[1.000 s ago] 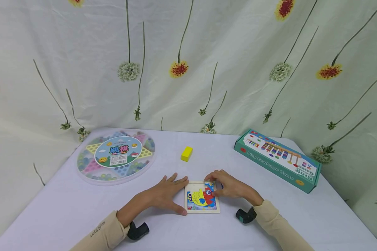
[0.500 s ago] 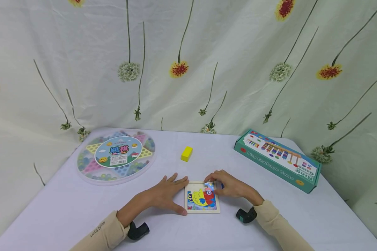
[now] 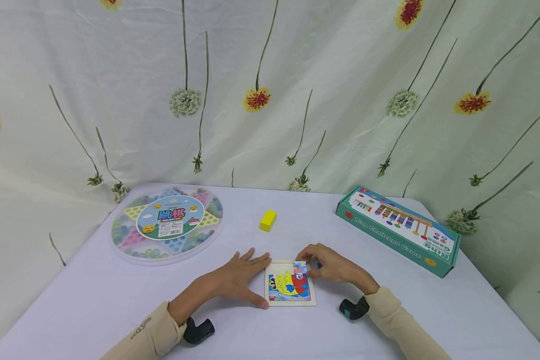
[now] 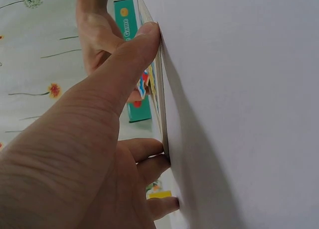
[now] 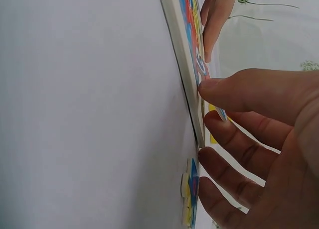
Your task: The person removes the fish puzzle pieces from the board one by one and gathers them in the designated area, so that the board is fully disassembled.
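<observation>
Basically, right hand [image 3: 329, 265] pinches 1 puzzle piece [image 3: 300, 267], tilted, at the far right corner of the puzzle board [image 3: 277, 268], flat on the tabletop [image 3: 252, 335]; left hand [image 3: 237, 278] unclenched, fingers spread against its left edge. Puzzle piece probably light, stiff, slightly slick: grip opposite edges.

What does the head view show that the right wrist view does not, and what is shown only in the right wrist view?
Only the head view: the round game set, the green box and the beige sleeves. Only the right wrist view: the yellow part of the loose puzzle piece. Both: the puzzle tray, the held piece, the left hand and the right hand.
</observation>
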Motion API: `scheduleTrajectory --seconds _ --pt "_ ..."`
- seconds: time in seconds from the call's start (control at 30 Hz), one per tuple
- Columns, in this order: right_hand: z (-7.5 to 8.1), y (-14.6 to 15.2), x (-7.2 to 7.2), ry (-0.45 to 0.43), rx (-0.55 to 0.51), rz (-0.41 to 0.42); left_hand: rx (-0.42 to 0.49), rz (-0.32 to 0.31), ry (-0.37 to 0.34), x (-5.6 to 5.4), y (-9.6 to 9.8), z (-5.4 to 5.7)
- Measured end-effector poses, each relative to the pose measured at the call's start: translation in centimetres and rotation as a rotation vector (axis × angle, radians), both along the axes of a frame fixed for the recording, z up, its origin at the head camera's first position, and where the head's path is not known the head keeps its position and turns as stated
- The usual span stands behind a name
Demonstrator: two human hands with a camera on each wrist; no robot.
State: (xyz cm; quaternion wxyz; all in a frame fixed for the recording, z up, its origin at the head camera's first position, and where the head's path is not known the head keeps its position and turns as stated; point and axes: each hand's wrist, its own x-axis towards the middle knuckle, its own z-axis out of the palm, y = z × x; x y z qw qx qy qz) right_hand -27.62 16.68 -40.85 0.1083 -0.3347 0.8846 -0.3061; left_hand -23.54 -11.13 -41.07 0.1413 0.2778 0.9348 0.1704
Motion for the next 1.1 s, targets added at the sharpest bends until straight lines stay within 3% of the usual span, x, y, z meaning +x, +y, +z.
scheduleTrajectory --seconds 0.57,1.1 --pt "0.1 0.2 -0.2 -0.021 -0.027 0.029 0.003 0.004 0.004 -0.1 0.0 -0.1" --pt "1.0 1.3 -0.3 -0.031 -0.054 -0.004 -0.004 -0.004 0.008 -0.1 0.0 -0.1"
